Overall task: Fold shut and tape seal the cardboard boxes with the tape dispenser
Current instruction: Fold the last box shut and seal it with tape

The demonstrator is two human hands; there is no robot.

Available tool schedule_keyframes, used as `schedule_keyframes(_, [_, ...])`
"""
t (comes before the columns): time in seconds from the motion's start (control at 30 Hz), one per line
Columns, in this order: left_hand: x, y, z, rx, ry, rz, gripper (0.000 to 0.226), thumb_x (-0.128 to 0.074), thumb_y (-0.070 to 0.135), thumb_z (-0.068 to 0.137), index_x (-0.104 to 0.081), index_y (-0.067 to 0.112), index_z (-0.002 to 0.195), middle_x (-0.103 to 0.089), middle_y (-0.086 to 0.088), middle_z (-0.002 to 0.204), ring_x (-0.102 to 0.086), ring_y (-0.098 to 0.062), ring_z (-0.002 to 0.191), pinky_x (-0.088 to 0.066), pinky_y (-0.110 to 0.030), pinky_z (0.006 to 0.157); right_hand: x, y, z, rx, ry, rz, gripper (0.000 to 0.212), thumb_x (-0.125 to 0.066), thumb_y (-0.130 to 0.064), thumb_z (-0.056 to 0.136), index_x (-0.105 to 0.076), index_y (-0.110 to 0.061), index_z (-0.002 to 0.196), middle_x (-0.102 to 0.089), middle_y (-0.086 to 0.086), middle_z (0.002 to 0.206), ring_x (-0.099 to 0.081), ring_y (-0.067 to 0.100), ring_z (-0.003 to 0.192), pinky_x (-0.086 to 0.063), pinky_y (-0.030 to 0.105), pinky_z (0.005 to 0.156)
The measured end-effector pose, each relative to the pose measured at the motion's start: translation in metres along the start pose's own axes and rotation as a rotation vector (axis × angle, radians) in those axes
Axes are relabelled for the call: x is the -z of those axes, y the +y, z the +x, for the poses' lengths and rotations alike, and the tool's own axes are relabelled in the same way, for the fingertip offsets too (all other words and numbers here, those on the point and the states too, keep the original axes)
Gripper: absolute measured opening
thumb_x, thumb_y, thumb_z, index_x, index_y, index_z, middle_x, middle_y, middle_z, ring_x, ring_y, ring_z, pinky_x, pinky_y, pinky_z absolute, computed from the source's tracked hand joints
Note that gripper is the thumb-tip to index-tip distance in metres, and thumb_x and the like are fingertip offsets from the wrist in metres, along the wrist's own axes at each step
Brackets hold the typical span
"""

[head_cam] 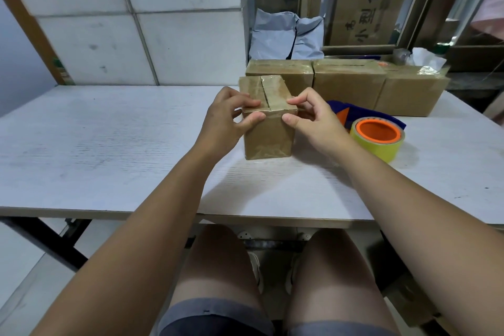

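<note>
A small brown cardboard box (268,133) stands upright on the white table (109,144), its top flaps folded down with clear tape running over the seam. My left hand (226,120) pinches the box's near top edge on the left, thumb on the front face and fingers on top. My right hand (311,117) pinches the same edge on the right. A yellowish tape roll with an orange core (377,136) lies flat on the table just right of my right hand.
Three closed taped boxes (349,84) stand in a row behind. A blue and orange item (351,113) lies under the roll. Grey plastic bags (286,35) and a large printed carton (365,0) lean at the back. The table's near edge (245,217) is above my knees.
</note>
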State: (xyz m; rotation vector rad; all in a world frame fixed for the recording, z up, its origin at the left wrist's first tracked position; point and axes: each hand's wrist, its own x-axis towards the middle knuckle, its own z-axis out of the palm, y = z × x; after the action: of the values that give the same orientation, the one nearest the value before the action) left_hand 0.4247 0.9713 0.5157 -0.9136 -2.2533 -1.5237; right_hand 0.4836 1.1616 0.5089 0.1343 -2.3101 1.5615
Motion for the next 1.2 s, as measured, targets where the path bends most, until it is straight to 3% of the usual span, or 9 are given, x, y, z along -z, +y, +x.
schedule_keyframes(0.17, [-0.004,0.003,-0.002,-0.089,0.076,0.195,0.025,-0.074,0.030,0.081,-0.071,0.014,0.100,-0.056,0.007,0.100,-0.052,0.002,0.103,-0.033,-0.002,0.085,-0.003,-0.002,-0.006,0.026,0.056,-0.109,0.018,-0.064,-0.034,0.088,-0.050,-0.031,0.099,-0.056,-0.009,0.123,-0.051,0.009,0.119,-0.045,0.031,0.096])
schedule_keyframes(0.33, [-0.023,0.010,-0.005,-0.047,0.126,0.219,0.031,-0.074,0.031,0.081,-0.064,0.007,0.096,-0.068,-0.004,0.107,-0.042,-0.015,0.133,-0.041,-0.026,0.096,-0.017,-0.008,-0.005,0.056,0.194,-0.156,0.022,-0.063,-0.038,0.088,-0.050,-0.021,0.093,-0.060,-0.012,0.104,-0.055,0.007,0.105,-0.044,0.028,0.084])
schedule_keyframes(0.57, [-0.022,0.014,-0.004,-0.031,0.070,0.274,0.029,-0.069,0.029,0.085,-0.061,0.003,0.092,-0.067,-0.009,0.111,-0.041,-0.018,0.133,-0.037,-0.025,0.088,-0.021,-0.004,-0.005,0.095,0.244,-0.161,0.019,-0.062,-0.037,0.090,-0.053,-0.021,0.094,-0.059,-0.017,0.098,-0.056,0.005,0.101,-0.045,0.023,0.080])
schedule_keyframes(0.67, [-0.015,0.010,-0.006,-0.009,0.018,0.213,0.025,-0.066,0.028,0.087,-0.060,0.007,0.100,-0.063,0.000,0.122,-0.043,-0.017,0.132,-0.039,-0.027,0.095,-0.022,-0.003,-0.009,0.111,0.261,-0.163,0.020,-0.056,-0.037,0.094,-0.056,-0.018,0.099,-0.059,-0.019,0.096,-0.056,0.001,0.098,-0.042,0.013,0.075])
schedule_keyframes(0.73, [-0.009,0.006,-0.008,-0.009,-0.045,0.149,0.026,-0.061,0.024,0.092,-0.060,0.007,0.111,-0.060,0.002,0.127,-0.041,-0.018,0.134,-0.035,-0.026,0.104,-0.021,-0.004,-0.011,0.122,0.261,-0.182,0.023,-0.051,-0.038,0.096,-0.056,-0.016,0.099,-0.059,-0.019,0.090,-0.057,0.003,0.095,-0.043,0.018,0.075])
schedule_keyframes(0.87, [-0.004,0.005,-0.008,0.005,-0.051,0.130,0.018,-0.061,0.018,0.092,-0.064,0.009,0.107,-0.060,0.012,0.118,-0.043,-0.013,0.133,-0.028,-0.002,0.097,-0.021,-0.006,-0.012,0.125,0.254,-0.209,0.024,-0.047,-0.036,0.098,-0.054,-0.014,0.096,-0.058,-0.018,0.082,-0.056,0.005,0.086,-0.042,0.026,0.070])
schedule_keyframes(0.97, [-0.002,0.007,-0.008,0.040,-0.058,0.097,0.011,-0.062,0.018,0.091,-0.066,0.014,0.100,-0.059,0.017,0.114,-0.042,-0.009,0.132,-0.026,0.004,0.093,-0.022,-0.010,-0.012,0.126,0.253,-0.195,0.024,-0.047,-0.035,0.098,-0.054,-0.012,0.097,-0.057,-0.018,0.082,-0.055,0.004,0.084,-0.041,0.020,0.067])
schedule_keyframes(1.07, [-0.001,0.011,-0.009,0.000,-0.058,0.148,0.013,-0.063,0.023,0.090,-0.067,0.015,0.100,-0.061,0.016,0.111,-0.046,-0.009,0.126,-0.030,-0.005,0.093,-0.021,-0.009,-0.012,0.082,0.225,-0.128,0.020,-0.046,-0.034,0.099,-0.053,-0.015,0.097,-0.058,-0.016,0.088,-0.054,0.002,0.086,-0.042,0.020,0.071])
schedule_keyframes(1.2, [0.007,0.019,-0.017,-0.097,0.006,0.234,0.039,-0.044,0.049,0.086,-0.072,0.025,0.098,-0.067,0.018,0.101,-0.045,0.001,0.096,-0.036,-0.028,0.089,-0.022,-0.010,-0.011,-0.020,0.184,0.039,0.016,-0.042,-0.027,0.101,-0.055,-0.017,0.096,-0.060,-0.012,0.095,-0.055,0.006,0.090,-0.045,0.031,0.082])
